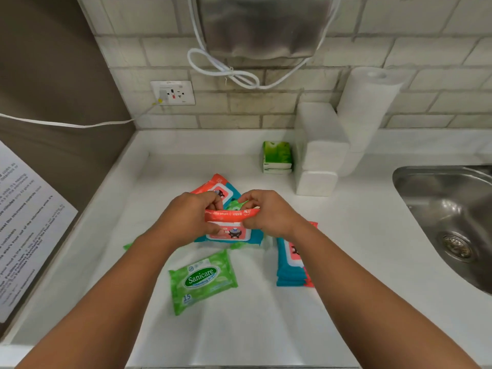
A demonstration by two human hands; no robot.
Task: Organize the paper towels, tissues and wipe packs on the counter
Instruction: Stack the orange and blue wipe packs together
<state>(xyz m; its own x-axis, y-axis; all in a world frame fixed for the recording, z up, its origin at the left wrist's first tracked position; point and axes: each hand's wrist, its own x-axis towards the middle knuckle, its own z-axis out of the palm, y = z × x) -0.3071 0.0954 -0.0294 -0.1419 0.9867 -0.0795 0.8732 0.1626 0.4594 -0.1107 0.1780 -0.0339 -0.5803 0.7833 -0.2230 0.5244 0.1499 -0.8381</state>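
My left hand (pixel 190 214) and my right hand (pixel 269 213) both grip a red and blue baby wipe pack (pixel 230 227) at its top edge, over the middle of the white counter (pixel 239 328). Another red and blue pack (pixel 219 188) lies just behind it. A stack of red and blue packs (pixel 291 262) lies to the right under my right forearm. A green Sanicare wipe pack (pixel 202 280) lies flat in front. More green packs peek out beneath the held one. Green tissue packs (pixel 277 157), white paper towel packs (pixel 318 150) and a paper towel roll (pixel 364 107) stand at the back.
A steel sink (pixel 450 222) is set into the counter on the right. A wall socket (pixel 173 93) with a white cable sits on the tiled backsplash. A printed notice sheet (pixel 24 227) hangs on the brown panel at left. A steel dispenser (pixel 262 25) hangs above.
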